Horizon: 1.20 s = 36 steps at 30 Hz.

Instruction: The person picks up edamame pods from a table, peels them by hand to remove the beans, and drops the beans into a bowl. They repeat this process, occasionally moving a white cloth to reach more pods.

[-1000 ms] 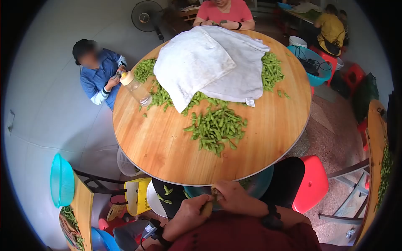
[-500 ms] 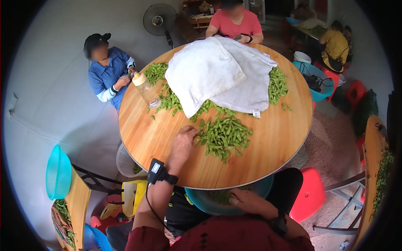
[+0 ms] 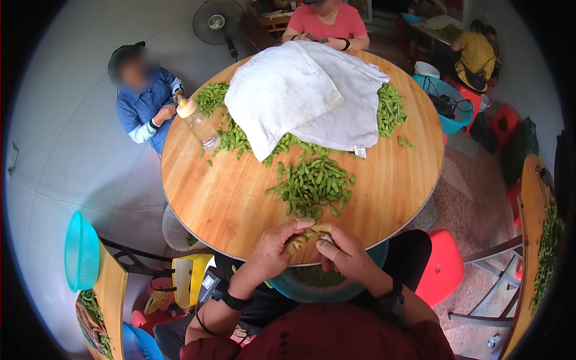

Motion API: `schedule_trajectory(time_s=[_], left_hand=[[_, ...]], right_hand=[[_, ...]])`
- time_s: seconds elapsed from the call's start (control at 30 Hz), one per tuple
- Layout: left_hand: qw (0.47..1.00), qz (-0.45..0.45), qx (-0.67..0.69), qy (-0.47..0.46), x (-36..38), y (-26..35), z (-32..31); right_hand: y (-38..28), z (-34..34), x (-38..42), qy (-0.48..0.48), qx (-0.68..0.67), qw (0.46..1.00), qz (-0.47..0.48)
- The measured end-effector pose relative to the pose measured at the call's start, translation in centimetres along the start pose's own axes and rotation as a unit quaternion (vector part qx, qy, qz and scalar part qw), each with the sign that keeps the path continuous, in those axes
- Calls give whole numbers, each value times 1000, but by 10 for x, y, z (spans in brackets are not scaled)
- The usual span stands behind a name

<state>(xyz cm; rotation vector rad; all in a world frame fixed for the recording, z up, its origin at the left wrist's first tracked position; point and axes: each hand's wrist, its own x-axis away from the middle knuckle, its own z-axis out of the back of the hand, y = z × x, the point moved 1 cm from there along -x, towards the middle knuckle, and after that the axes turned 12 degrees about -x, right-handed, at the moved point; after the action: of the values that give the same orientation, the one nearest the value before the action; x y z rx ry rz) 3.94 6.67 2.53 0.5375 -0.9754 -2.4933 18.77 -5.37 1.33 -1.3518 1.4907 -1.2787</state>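
Note:
Green bean pods (image 3: 318, 185) lie in a pile near the front of the round wooden table (image 3: 222, 210). My left hand (image 3: 281, 245) is closed on a green pod (image 3: 309, 234) at the table's front edge. Close beside it, my right hand (image 3: 343, 249) has its fingers bent around something small that I cannot make out. Both hands are above a teal basin (image 3: 300, 291), which holds green beans (image 3: 321, 276). White cloths (image 3: 288, 90) cover the middle of a larger heap of pods behind the pile.
A clear bottle (image 3: 201, 127) stands at the table's left. One person in blue (image 3: 141, 99) and another in pink (image 3: 327, 24) are at the table. A red stool (image 3: 441, 267) is to the right, a teal bowl (image 3: 82, 252) to the left.
My left hand has come back from the pile towards the table's front edge. My right hand has risen from the basin to meet it. The view has shifted slightly.

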Motion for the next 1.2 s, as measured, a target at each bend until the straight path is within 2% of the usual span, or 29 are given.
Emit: schedule_trajectory(time_s=[0.1,0.2,0.27,0.33,0.73,0.9,1.0,1.07,1.1,1.13,1.17,1.2], left_hand=[[998,52,47,5,5,-5,-6],[999,19,-3,44,6,-11,-12],[992,4,-116,46,8,-14,-14],[993,3,-107,49,8,-4,-14],[996,-37,-84,-1,12,13,-7],[996,-35,-74,-26,13,13,-5],[995,-48,-79,-35,15,17,-4],[991,-88,-89,-53,17,22,0],[991,-88,-88,-55,19,20,0],[984,-140,-103,-37,21,19,-1],[974,-191,-118,-19,23,18,-1],[974,-191,-117,-20,24,18,-2]], right_hand=[[3,-1,0,-24,32,999,6],[9,0,2,-19,70,997,29],[17,2,3,-11,87,995,39],[22,4,4,18,173,977,126],[3,4,20,10,287,945,158],[-5,2,24,-10,250,958,141],[-5,3,27,-7,285,947,145],[-9,6,28,-6,310,938,156],[-16,9,28,-50,250,964,80],[-21,12,27,-95,187,978,4],[-22,18,24,-93,186,978,2],[-19,25,18,-157,59,979,-119]])
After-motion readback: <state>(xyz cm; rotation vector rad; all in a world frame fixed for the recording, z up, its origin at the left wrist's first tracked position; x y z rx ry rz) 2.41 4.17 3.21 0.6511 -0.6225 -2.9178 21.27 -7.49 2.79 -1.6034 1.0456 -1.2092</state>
